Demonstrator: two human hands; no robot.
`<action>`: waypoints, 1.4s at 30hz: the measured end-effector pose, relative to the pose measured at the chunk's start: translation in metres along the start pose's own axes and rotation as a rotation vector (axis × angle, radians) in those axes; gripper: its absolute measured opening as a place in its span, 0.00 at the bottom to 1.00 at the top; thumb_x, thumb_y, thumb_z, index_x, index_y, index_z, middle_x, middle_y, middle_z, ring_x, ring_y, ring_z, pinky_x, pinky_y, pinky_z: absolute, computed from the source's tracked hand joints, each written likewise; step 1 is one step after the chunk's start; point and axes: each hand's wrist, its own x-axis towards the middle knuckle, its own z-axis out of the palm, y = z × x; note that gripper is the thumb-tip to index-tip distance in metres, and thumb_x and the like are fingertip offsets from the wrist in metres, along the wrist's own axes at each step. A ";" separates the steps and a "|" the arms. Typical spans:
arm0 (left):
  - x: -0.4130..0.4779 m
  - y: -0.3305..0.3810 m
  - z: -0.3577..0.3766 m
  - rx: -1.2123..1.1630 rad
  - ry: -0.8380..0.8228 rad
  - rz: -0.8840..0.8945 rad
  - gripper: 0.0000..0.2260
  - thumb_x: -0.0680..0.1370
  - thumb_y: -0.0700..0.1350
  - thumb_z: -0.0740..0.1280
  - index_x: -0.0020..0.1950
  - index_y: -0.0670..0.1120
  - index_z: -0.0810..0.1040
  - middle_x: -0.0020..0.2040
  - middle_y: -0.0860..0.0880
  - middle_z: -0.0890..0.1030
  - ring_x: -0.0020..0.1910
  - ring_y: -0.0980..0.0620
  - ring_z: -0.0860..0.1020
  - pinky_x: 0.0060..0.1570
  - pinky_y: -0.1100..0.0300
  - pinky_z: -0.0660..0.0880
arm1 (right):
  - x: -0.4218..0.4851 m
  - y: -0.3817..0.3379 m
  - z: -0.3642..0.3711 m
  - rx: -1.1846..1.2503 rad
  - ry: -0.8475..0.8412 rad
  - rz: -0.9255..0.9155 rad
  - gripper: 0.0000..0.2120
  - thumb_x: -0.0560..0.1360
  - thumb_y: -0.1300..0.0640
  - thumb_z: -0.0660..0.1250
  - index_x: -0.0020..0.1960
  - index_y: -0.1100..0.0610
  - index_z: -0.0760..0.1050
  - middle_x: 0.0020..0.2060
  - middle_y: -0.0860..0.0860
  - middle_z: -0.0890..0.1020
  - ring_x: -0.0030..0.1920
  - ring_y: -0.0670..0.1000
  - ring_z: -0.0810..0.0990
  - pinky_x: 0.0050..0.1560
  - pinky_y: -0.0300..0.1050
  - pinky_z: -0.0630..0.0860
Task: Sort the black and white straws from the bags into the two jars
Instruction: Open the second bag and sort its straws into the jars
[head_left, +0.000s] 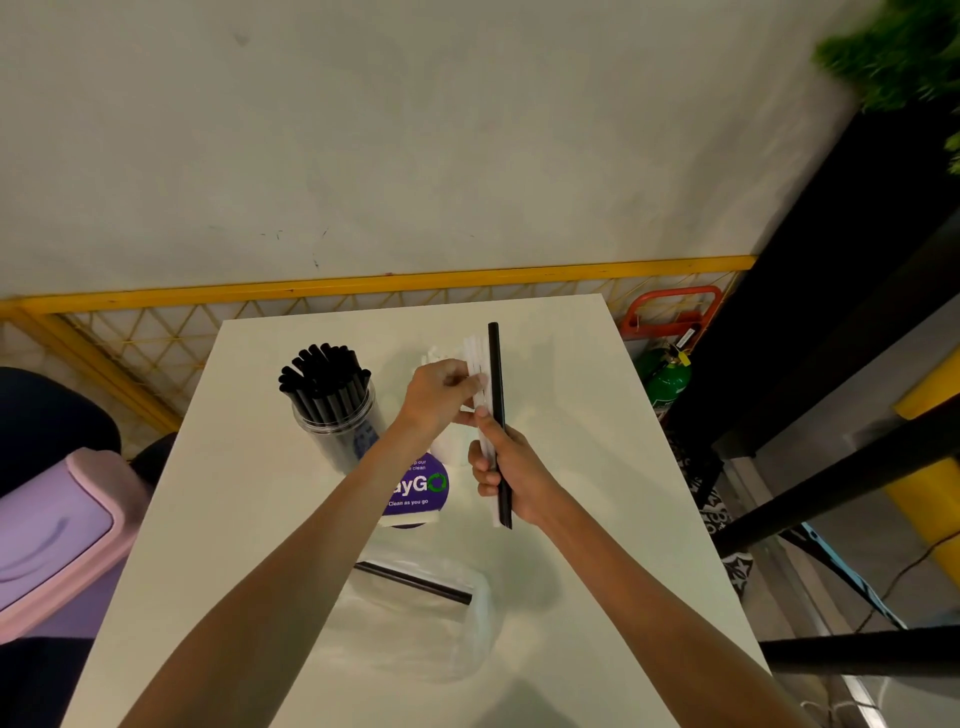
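My right hand (506, 475) grips a bundle of straws upright above the white table (571, 545): one black straw (496, 374) and several white straws (475, 358). My left hand (441, 395) pinches the white straws near their middle. A clear jar (335, 415) packed with black straws stands at the left. A second jar (441, 447) with white straws stands behind my left hand, mostly hidden. A clear plastic bag (431, 618) lies in front of me with one black straw (415, 582) in it.
A purple round sign (418, 491) reading "Clean as you go" stands mid-table. A pink and purple bin (57, 525) sits left of the table. A green cylinder (667, 379) and a red trolley (670, 312) stand to the right, by yellow railing (363, 286).
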 end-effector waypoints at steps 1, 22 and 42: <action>-0.002 0.002 -0.003 -0.025 -0.018 -0.018 0.10 0.76 0.36 0.66 0.35 0.43 0.74 0.33 0.46 0.76 0.30 0.56 0.78 0.27 0.66 0.77 | -0.001 0.000 0.001 -0.006 -0.007 0.001 0.17 0.80 0.44 0.55 0.60 0.53 0.74 0.23 0.47 0.68 0.20 0.42 0.62 0.23 0.34 0.63; 0.002 0.035 -0.045 -0.029 0.093 -0.024 0.06 0.77 0.36 0.65 0.53 0.36 0.75 0.47 0.40 0.81 0.35 0.55 0.81 0.34 0.67 0.79 | -0.005 0.000 0.006 -0.034 0.062 0.039 0.21 0.80 0.46 0.56 0.66 0.59 0.70 0.24 0.48 0.75 0.21 0.44 0.70 0.25 0.36 0.70; 0.026 0.031 -0.045 0.470 0.359 0.536 0.26 0.79 0.39 0.62 0.74 0.49 0.56 0.38 0.39 0.79 0.36 0.43 0.79 0.35 0.52 0.78 | 0.004 -0.006 -0.018 -0.057 0.135 0.003 0.13 0.80 0.47 0.56 0.58 0.52 0.75 0.22 0.47 0.67 0.19 0.43 0.61 0.20 0.32 0.61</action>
